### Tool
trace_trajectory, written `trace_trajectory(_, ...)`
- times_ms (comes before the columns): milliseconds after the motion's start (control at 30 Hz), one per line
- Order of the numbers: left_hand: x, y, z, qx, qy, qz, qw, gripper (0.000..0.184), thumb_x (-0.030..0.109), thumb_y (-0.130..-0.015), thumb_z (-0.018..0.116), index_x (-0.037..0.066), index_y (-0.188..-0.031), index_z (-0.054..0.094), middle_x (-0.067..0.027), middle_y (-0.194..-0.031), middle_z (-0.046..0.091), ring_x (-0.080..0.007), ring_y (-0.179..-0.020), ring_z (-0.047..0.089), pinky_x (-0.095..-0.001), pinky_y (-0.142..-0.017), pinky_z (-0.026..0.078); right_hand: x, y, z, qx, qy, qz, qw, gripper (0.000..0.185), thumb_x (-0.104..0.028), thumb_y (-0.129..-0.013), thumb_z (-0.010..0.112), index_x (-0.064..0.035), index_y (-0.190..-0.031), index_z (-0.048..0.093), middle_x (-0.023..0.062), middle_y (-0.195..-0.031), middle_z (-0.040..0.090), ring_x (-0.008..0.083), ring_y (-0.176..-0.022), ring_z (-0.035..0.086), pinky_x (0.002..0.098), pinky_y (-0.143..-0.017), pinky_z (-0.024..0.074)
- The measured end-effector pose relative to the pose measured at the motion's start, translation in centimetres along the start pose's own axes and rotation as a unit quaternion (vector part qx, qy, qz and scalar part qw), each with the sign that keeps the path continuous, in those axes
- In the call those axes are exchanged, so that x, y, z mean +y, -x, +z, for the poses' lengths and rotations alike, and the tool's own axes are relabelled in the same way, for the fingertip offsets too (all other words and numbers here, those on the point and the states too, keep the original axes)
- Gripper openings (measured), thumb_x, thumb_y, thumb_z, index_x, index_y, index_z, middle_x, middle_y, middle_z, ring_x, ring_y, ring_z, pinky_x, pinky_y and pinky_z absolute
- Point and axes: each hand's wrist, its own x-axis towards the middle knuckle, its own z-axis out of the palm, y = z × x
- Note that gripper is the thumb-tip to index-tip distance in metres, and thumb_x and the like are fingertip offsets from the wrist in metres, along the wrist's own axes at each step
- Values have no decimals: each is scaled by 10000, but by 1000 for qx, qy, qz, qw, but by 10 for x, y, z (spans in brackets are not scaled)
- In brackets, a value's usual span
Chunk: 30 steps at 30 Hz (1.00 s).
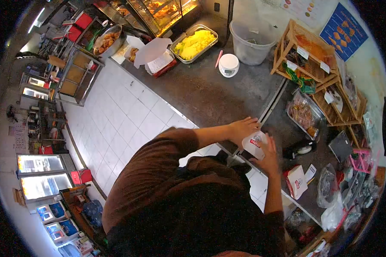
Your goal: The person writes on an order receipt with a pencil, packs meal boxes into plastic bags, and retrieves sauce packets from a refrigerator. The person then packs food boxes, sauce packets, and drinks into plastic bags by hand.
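Note:
A small white paper box (254, 145) with a red printed logo is between my two hands, over the near edge of the dark counter by a seam. My left hand (243, 129) reaches in from the left, its fingers bent along the far side of the box. From the right, my right hand (268, 157) grips the opposite side, thumb and fingers around its edge. The underside of the box is hidden. Further right on the counter lies a similar red and white box (296, 182).
A white kitchen scale (229, 65), a metal tray of yellow food (194, 44), an open takeaway box (158, 60) and a plastic bucket (252, 45) stand along the back. To the right are wooden racks (304, 55), a tray of packets (304, 112) and plastic bags (330, 210).

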Motion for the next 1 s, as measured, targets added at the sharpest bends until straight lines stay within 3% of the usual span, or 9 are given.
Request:
trace_trajectory(33,-5,-8,18,-16,19,27,999,1178,446,-502,940,47,-1475,412,-211,-1499,427,-474,-1390,379,-554,-1141,353,8,-4,4,-61,33,-19,997,802,-207,-672,889,-151,-1400,557,187,-1604,304,439,-1455,299,546,-1190,273)
trace_trajectory(133,-10,-34,30,-184,-1,0,983,1168,441,-512,942,57,-1478,410,-242,-1512,398,-481,-1379,392,-562,-1142,351,37,-12,17,-84,145,-112,979,785,-243,-707,865,-227,-1419,535,152,-1564,392,383,-1455,353,503,-1135,398)
trace_trajectory(333,-22,-4,54,9,-3,114,993,897,342,-699,848,266,-1494,439,-254,-1514,388,-482,-1350,418,-579,-1127,354,72,7,53,-54,263,-187,945,694,-59,-828,704,-212,-1468,482,194,-1556,387,443,-1412,399,487,-1052,485)
trace_trajectory(533,-4,7,46,111,78,86,987,762,444,-754,773,238,-1441,519,-193,-1471,435,-467,-1314,406,-605,-1111,304,6,12,42,-24,11,-77,997,684,-327,-906,682,-175,-1514,408,250,-1596,282,498,-1503,137,629,-1197,154)
trace_trajectory(667,26,-9,63,133,-61,-40,988,961,515,-628,827,104,-1432,497,-225,-1365,467,-438,-1231,437,-562,-1025,358,35,24,66,52,13,76,996,659,-326,-904,691,-117,-1479,446,258,-1581,300,441,-1499,212,569,-1197,205)
trace_trajectory(700,36,-18,55,130,-52,-13,990,961,515,-628,827,104,-1432,497,-225,-1365,467,-438,-1231,437,-562,-1025,358,54,31,76,244,-27,70,967,627,-329,-932,658,-103,-1476,444,227,-1500,398,379,-1366,394,541,-1162,275)
trace_trajectory(733,41,-26,49,59,-23,-76,995,969,495,-642,825,117,-1460,469,-228,-1364,457,-418,-1239,437,-565,-1064,333,62,30,66,258,-19,84,962,627,-329,-932,658,-103,-1476,444,227,-1500,398,379,-1366,394,541,-1162,275)
trace_trajectory(800,44,-34,45,-18,1,-131,991,979,476,-655,823,131,-1488,441,-231,-1362,448,-398,-1248,437,-568,-1103,307,81,22,49,587,2,325,741,516,-410,-984,600,-79,-1376,544,152,-1242,567,259,-1039,535,473,-931,476)
trace_trajectory(1000,50,-29,55,52,-31,-119,991,1058,513,-629,851,146,-1507,388,-199,-1442,403,-390,-1297,403,-583,-1060,275,158,25,-8,378,-507,498,594,526,-571,-996,542,-83,-951,732,32,-814,602,136,-611,475,309,-506,373)
